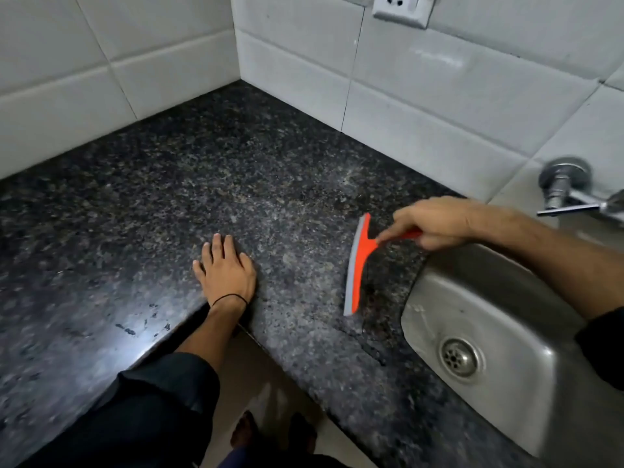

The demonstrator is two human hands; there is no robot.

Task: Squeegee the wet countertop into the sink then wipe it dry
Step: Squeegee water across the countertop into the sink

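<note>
An orange squeegee (358,261) with a grey rubber blade rests its blade on the dark speckled granite countertop (209,184), just left of the steel sink (499,298). My right hand (435,224) is closed around its orange handle, reaching in from the right over the sink's rim. My left hand (224,268) lies flat on the counter near the front edge, fingers spread, holding nothing. Wet patches glisten on the counter at the lower left.
White tiled walls meet in a corner behind the counter. A wall socket (400,8) sits high on the right wall. A chrome tap (567,190) juts out above the sink, whose drain (461,356) shows. My feet stand on the floor below.
</note>
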